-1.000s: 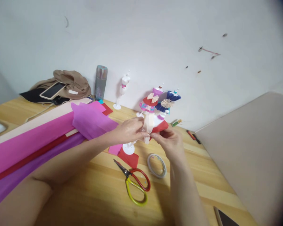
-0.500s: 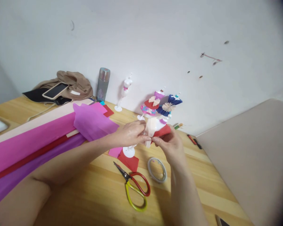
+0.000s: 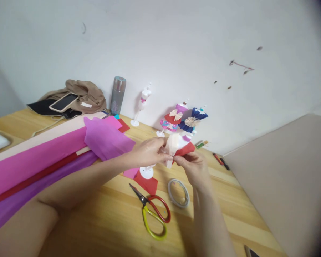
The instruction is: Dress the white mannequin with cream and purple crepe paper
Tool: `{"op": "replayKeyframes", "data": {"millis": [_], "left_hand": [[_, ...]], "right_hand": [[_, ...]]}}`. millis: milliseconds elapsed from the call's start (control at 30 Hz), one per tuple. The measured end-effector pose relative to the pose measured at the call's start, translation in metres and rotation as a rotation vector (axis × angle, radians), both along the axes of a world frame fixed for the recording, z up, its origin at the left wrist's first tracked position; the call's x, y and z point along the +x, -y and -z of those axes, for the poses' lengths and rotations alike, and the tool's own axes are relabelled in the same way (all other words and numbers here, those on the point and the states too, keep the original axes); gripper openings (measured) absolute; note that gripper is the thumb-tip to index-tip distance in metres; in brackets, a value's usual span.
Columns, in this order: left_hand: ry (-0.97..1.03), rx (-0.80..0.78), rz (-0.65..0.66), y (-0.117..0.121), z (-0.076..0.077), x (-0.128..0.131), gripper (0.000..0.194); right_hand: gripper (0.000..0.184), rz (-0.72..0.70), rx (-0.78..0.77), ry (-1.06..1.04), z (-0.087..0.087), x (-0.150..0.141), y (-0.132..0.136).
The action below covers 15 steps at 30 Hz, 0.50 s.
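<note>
Between my hands a small white mannequin [image 3: 181, 141] lies tilted, its round base [image 3: 146, 172] showing below my left hand. A cream paper strip [image 3: 172, 144] wraps its middle, and red paper [image 3: 186, 149] sticks out beside it. My left hand [image 3: 152, 151] is closed around the mannequin and strip, with its thumb on the cream paper. My right hand [image 3: 194, 166] pinches at the paper's edge, close to the left thumb; its other fingers are partly hidden behind the red paper. Scissors [image 3: 143, 200] with red and yellow handles and a tape roll [image 3: 169, 192] lie below.
Purple paper [image 3: 109, 139] and long pink sheets [image 3: 42, 153] spread across the left. Along the wall stand a bare mannequin [image 3: 146, 93], two dressed mannequins [image 3: 171, 120] [image 3: 194, 123] and a flask [image 3: 118, 94]. A phone [image 3: 64, 102] rests on brown cloth [image 3: 92, 94].
The cream strip's upper part has shifted slightly and lies more curved around the mannequin. My right fingers have lowered a little from the red paper. The scissors and tape have not moved.
</note>
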<state>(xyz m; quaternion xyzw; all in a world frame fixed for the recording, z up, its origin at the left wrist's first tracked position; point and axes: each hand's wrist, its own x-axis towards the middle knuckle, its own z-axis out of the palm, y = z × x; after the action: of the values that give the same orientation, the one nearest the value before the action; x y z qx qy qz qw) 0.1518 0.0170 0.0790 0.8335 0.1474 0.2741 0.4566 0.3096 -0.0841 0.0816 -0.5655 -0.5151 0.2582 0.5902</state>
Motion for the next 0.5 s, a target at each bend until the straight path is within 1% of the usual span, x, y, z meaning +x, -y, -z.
{"op": "replayKeyframes", "data": {"millis": [100, 167, 233, 300, 333, 400, 467, 500], "left_hand": [[0.025, -0.091, -0.008, 0.002, 0.001, 0.001, 0.025], [0.040, -0.121, 0.022, 0.000, -0.002, 0.000, 0.030], [0.046, -0.125, 0.097, -0.005, -0.008, -0.004, 0.038], [0.026, -0.090, 0.144, -0.011, -0.017, -0.011, 0.044], [0.001, -0.057, 0.127, -0.014, -0.021, -0.015, 0.045], [-0.062, -0.017, 0.020, -0.019, -0.029, -0.021, 0.044], [-0.111, -0.030, -0.064, -0.021, -0.032, -0.024, 0.039], [-0.118, -0.054, -0.070, -0.020, -0.032, -0.024, 0.035]], "right_hand": [[0.015, 0.017, 0.015, -0.014, 0.003, 0.002, -0.001], [0.014, 0.022, 0.039, -0.008, 0.006, 0.003, -0.002], [0.014, 0.035, 0.052, 0.010, 0.007, 0.004, -0.003], [0.015, 0.049, 0.059, 0.030, 0.008, 0.004, -0.003], [0.015, 0.052, 0.061, 0.034, 0.007, 0.004, -0.003], [0.015, 0.050, 0.053, 0.036, 0.006, 0.004, -0.003], [0.016, 0.042, 0.039, 0.034, 0.005, 0.003, -0.003], [0.016, 0.038, 0.034, 0.033, 0.004, 0.002, -0.003]]}}
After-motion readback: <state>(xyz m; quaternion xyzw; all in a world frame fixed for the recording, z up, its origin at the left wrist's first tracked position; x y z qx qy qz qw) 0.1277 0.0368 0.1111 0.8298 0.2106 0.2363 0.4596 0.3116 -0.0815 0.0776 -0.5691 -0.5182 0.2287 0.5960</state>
